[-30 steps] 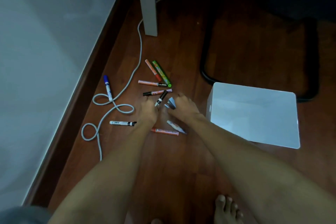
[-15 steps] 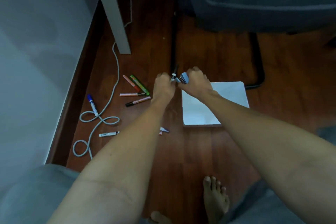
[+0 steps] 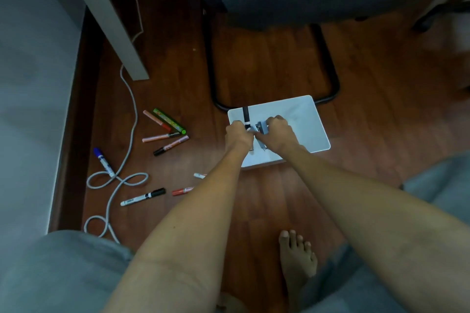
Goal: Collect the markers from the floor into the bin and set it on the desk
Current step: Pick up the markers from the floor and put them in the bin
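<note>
Head view: both hands were held side by side over the white bin (image 3: pixel 312 119) on the wooden floor (image 3: pixel 267 63). A black-capped marker (image 3: pixel 245 117) was gripped in the closed left hand (image 3: pixel 237 136), a grey-blue marker (image 3: pixel 262 129) in the closed right hand (image 3: pixel 279 132). Left of the bin, loose markers (image 3: pixel 165 132) were scattered beside a grey cable (image 3: pixel 127 99), a blue one (image 3: pixel 103 161) nearest the wall.

The bin (image 3: pixel 305 119) is white, on a red-brown wooden floor (image 3: pixel 279 63). One marker (image 3: pixel 245 118) is black with a white band. Others are green (image 3: pixel 169 121), blue-capped (image 3: pixel 103 161), red (image 3: pixel 182 191) and pink (image 3: pixel 157 137). The cable (image 3: pixel 132 109) is grey.
</note>
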A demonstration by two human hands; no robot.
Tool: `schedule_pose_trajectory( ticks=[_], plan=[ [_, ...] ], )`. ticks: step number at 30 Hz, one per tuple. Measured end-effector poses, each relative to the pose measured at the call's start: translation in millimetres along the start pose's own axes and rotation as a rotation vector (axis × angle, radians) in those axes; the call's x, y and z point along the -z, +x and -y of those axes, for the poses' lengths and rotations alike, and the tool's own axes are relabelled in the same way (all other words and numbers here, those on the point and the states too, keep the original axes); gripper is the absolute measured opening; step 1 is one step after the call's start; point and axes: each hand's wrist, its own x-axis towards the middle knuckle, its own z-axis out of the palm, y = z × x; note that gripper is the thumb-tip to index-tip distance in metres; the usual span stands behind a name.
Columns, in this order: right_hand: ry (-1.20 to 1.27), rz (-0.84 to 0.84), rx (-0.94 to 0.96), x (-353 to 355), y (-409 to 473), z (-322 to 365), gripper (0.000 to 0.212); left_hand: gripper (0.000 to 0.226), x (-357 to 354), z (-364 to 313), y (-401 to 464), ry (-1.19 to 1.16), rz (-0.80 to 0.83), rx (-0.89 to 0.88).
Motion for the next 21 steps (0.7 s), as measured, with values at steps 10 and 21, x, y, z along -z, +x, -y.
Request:
schedule_pose_trajectory(
  ticks=[10, 21],
  plan=[
    [0.017, -0.019, 0.098, 16, 1, 29, 0.054, 0.029, 44, 9, 0, -0.009, -0.073, -0.006],
    [0.025, 0.107, 0.404, -44, -13, 129, 0.031, 0.025, 127, 122, -16, -0.060, -0.312, 0.112]
  ],
)
